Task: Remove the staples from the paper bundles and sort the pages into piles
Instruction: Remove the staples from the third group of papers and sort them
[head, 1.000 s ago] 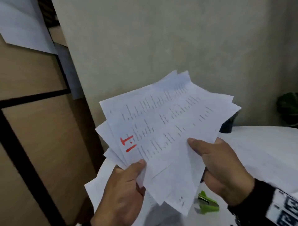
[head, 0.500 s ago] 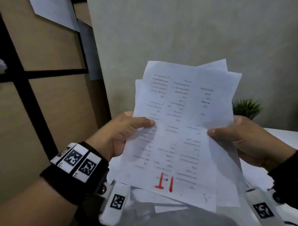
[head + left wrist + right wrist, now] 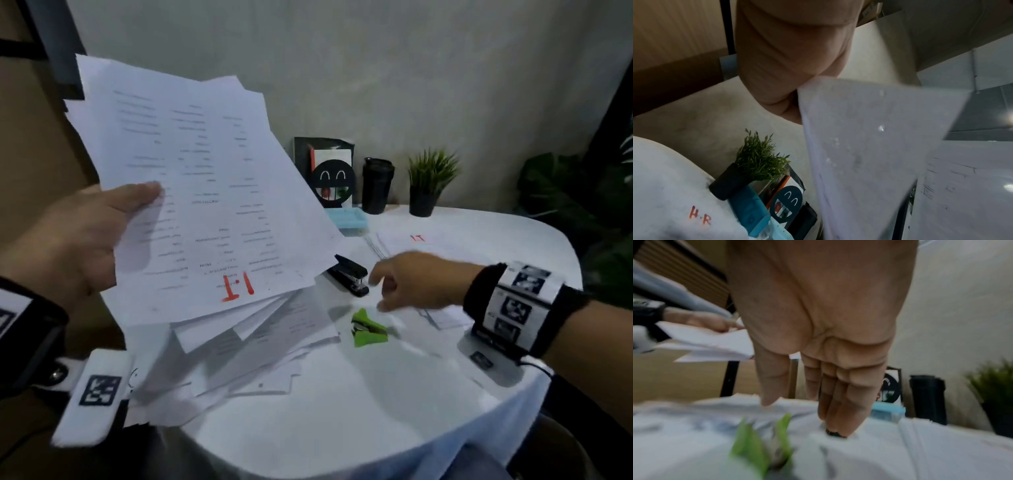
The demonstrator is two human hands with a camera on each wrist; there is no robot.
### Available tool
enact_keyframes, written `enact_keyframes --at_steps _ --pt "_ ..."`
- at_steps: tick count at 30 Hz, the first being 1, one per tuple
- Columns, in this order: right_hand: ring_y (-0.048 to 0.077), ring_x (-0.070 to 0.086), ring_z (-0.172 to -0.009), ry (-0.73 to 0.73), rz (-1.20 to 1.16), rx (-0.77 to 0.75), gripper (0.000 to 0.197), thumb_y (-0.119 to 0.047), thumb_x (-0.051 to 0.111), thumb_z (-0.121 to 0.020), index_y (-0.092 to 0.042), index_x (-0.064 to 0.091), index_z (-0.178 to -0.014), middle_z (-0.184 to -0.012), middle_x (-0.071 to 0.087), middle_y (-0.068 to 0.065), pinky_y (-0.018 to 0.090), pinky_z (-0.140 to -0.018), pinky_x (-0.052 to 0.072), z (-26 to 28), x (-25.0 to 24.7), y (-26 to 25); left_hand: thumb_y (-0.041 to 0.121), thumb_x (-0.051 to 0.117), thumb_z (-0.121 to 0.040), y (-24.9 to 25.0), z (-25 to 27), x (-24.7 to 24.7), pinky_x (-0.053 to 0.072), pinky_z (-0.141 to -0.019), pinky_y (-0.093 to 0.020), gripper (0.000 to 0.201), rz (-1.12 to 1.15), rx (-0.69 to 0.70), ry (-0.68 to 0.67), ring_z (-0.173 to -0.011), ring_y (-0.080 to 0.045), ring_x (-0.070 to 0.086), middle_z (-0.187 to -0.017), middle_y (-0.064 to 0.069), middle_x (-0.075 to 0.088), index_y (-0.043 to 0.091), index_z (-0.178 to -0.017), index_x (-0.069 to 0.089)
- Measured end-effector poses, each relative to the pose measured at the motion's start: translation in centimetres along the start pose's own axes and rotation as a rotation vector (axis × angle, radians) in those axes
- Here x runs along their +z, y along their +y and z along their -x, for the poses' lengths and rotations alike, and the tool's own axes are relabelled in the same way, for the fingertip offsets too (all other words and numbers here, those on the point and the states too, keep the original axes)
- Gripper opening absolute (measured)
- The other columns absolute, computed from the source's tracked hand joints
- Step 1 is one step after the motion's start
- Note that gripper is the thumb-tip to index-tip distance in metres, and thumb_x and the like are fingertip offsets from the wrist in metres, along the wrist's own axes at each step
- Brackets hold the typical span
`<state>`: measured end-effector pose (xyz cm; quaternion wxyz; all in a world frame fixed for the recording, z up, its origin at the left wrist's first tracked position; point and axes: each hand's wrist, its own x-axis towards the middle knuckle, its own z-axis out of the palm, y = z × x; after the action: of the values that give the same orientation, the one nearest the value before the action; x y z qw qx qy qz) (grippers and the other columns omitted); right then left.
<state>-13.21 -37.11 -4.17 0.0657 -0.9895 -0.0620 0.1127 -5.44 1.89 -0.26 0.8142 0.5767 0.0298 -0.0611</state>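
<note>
My left hand holds a fanned bundle of pages up off the bench, thumb lying across the printed face and the other fingers hidden behind the sheets. The top page carries a red mark, "1.T" or close to it, near the edge closest to me. From the left wrist view I see only the paper's back side running out past my palm.

My right hand is out over the bench holding nothing, fingers straight and close together, pointing down, thumb apart from them. Just below my right fingertips lies the green staple remover, resting on the bench; I cannot tell if my fingertips touch anything. Just beyond those fingertips, partly under the edge of the lifted bundle, sits a black stapler.

Beneath my left hand a loose heap of pages spreads over the bench, its sheets skewed. Past my right hand, farther out, a flat pile lies with a red mark on its top sheet. The left wrist view shows another sheet marked "H.R" in red.

Against the wall beyond my fingers stand a dark holder with a smiling face, a black cup, a small potted plant, and a light-blue box.
</note>
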Motion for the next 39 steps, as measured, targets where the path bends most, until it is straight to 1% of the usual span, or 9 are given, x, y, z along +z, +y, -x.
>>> enact_keyframes --at_steps 3,7,11,16,19,24,30,35,39 --pt "0.019 0.057 -0.11 -0.119 0.056 -0.093 0.069 -0.05 0.073 -0.082 -0.028 0.045 -0.142 -0.13 0.059 -0.006 0.032 -0.09 0.047 0.0 4.1 -1.1 0.029 0.085 -0.079 -1.4 1.1 1.4 0.056 -0.096 -0.06 0.062 -0.011 0.074 0.019 -0.121 -0.04 0.069 -0.136 -0.016 0.069 0.014 -0.137 0.067" --pt "0.018 0.053 -0.086 -0.013 0.092 -0.143 0.017 -0.034 0.065 -0.084 -0.025 0.052 -0.09 -0.094 0.058 -0.008 0.032 -0.073 0.044 -0.7 5.6 -1.3 0.009 0.062 -0.101 -2.8 3.4 3.9 0.057 -0.095 -0.061 0.028 -0.032 0.188 0.076 -0.11 -0.044 0.072 -0.122 -0.023 0.074 0.005 -0.128 0.069" --pt "0.008 0.06 -0.079 0.027 0.0 -0.038 0.026 -0.046 0.075 -0.08 -0.04 0.054 -0.095 -0.094 0.061 -0.016 0.025 -0.072 0.053 0.1 1.8 -0.7 0.018 0.059 -0.105 -2.6 4.6 4.7 0.062 -0.084 -0.051 0.017 -0.033 0.138 0.109 -0.095 -0.036 0.077 -0.107 -0.015 0.08 0.009 -0.114 0.071" --pt "0.016 0.067 -0.057 0.321 -0.785 -0.105 0.067 -0.057 0.096 -0.031 -0.032 0.074 -0.088 -0.083 0.073 0.007 0.032 -0.056 0.055 1.9 -3.6 -3.6 0.024 0.059 -0.107 -2.5 5.0 5.0 0.061 -0.092 -0.055 0.026 -0.014 0.112 0.043 -0.103 -0.035 0.077 -0.111 -0.011 0.08 0.01 -0.126 0.068" --pt "0.019 0.064 -0.076 0.234 -1.181 -0.294 0.069 -0.032 0.094 -0.043 -0.024 0.068 -0.106 -0.103 0.07 0.021 0.027 -0.059 0.053 2.8 -4.9 -8.1 0.025 0.058 -0.107 -2.4 5.4 6.6 0.059 -0.095 -0.056 0.028 0.006 0.103 -0.021 -0.106 -0.034 0.076 -0.114 -0.01 0.08 0.011 -0.13 0.066" --pt "0.008 0.066 -0.087 0.657 -0.676 -0.285 0.049 -0.04 0.086 -0.059 -0.03 0.068 -0.103 -0.096 0.07 -0.01 0.025 -0.075 0.056 2.5 -5.8 -13.7 0.024 0.054 -0.108 -2.6 6.5 9.1 0.056 -0.099 -0.062 0.027 0.029 0.172 -0.082 -0.109 -0.039 0.074 -0.116 -0.014 0.078 0.012 -0.129 0.067" --pt "0.008 0.056 -0.096 0.897 -0.441 -0.309 0.045 -0.033 0.076 -0.074 -0.03 0.064 -0.117 -0.101 0.064 -0.01 0.003 -0.076 0.034 2.0 -5.4 -15.7 0.024 0.05 -0.11 -3.2 7.4 10.1 0.054 -0.105 -0.055 0.029 0.035 0.319 -0.13 -0.114 -0.034 0.073 -0.122 -0.01 0.077 0.015 -0.13 0.069" --pt "0.014 0.058 -0.082 0.963 -0.432 -0.276 0.026 -0.034 0.076 -0.07 -0.022 0.063 -0.091 -0.084 0.064 -0.007 0.029 -0.074 0.048 2.7 -5.3 -16.1 0.023 0.049 -0.111 -3.7 7.8 10.5 0.056 -0.102 -0.05 0.029 0.032 0.399 -0.15 -0.111 -0.031 0.075 -0.119 -0.01 0.078 0.012 -0.127 0.07" --pt "0.014 0.059 -0.077 0.971 -0.427 -0.289 0.021 -0.034 0.075 -0.071 -0.022 0.065 -0.085 -0.078 0.064 -0.006 0.031 -0.071 0.046 2.9 -5.4 -16.2 0.025 0.049 -0.111 -4.1 8.2 10.6 0.056 -0.103 -0.054 0.028 -0.001 0.461 -0.148 -0.111 -0.03 0.075 -0.116 -0.009 0.079 0.018 -0.116 0.076"
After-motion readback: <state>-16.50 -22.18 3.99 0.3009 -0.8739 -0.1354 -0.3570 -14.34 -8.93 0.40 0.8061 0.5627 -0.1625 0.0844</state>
